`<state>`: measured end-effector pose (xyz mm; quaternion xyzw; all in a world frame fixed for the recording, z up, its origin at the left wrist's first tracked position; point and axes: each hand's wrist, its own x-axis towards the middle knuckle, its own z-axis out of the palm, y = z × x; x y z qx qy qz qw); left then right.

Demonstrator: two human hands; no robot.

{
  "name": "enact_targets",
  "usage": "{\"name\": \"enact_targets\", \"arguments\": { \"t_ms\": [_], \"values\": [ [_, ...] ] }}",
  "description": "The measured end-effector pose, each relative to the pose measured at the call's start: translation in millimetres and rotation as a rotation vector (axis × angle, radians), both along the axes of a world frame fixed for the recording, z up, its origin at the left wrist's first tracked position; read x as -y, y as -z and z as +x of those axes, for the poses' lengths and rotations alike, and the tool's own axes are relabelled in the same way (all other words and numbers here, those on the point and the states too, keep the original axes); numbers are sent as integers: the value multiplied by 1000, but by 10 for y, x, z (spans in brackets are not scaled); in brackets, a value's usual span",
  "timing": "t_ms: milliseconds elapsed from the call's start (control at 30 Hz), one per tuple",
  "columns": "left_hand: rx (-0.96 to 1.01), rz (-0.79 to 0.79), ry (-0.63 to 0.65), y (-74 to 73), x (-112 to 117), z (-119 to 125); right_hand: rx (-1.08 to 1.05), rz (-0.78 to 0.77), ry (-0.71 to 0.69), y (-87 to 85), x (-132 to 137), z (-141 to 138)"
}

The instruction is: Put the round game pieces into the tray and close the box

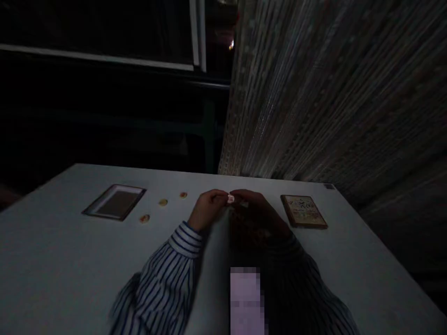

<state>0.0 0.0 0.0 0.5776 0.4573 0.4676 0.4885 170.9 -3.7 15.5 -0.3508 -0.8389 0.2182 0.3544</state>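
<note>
My left hand [208, 208] and my right hand [260, 209] meet above the middle of the table, fingers pinched. Between their fingertips is a small round token [231, 198], pale with reddish marks too small to read. Both hands seem to touch it. A small pale spot shows by my right fingers, and I cannot make out what it is. My right hand and forearm lie in deep shadow. Left of my left hand, three similar round tokens lie apart on the table: one at the back [183, 195], a middle token [163, 202] and a nearer token [144, 218].
The white table [63, 260] fills the lower view. An open shallow box or lid [116, 202] lies at left, a flat printed box [304, 211] at right. A blurred-out bright screen [247, 300] is at the near edge. A string curtain [296, 93] hangs behind.
</note>
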Motion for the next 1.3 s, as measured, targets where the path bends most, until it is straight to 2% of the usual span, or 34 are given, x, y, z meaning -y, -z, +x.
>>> {"name": "enact_targets", "arguments": {
  "t_ms": [133, 367, 700, 1067, 1300],
  "values": [
    [29, -29, 19, -12, -4, 14, 28, 76, 46, 50, -22, -1],
    [55, -89, 16, -11, -2, 11, 130, 168, 43, 102, -67, 1],
    [0, -101, 55, 41, -25, 15, 248, 140, 73, 127, -75, 15],
    [-5, -64, 35, 49, -29, 14, 406, 118, 57, -53, -110, -2],
    [10, -102, 71, 106, -39, 17, 393, 130, 67, 41, -137, 29]
  ]
}}
